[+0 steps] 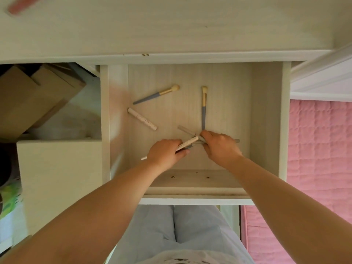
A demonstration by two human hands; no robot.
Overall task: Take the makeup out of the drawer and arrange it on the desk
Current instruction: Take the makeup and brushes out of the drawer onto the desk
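Down inside the open drawer (pixel 266 115), both hands work at a small pile of makeup near its front. The left hand (pixel 165 154) has its fingers curled round a pale pencil (pixel 187 144), with something darker held alongside it. The right hand (pixel 219 144) pinches a grey stick (pixel 185 129) where it crosses the pencil's tip.

To do this well, I judge each hand should lift its own piece clear of the crossing before rising, so the sticks do not snag and drop. Then carry them up to the desk (pixel 171 25) and lay them side by side.

Three pieces lie loose farther back, well apart: a round brush (pixel 158 94) with blue handle and cream head, a flat brush (pixel 204 105) lying lengthwise, and a pinkish-white tube (pixel 142 119) near the left wall. All are slim, light and likely to roll.
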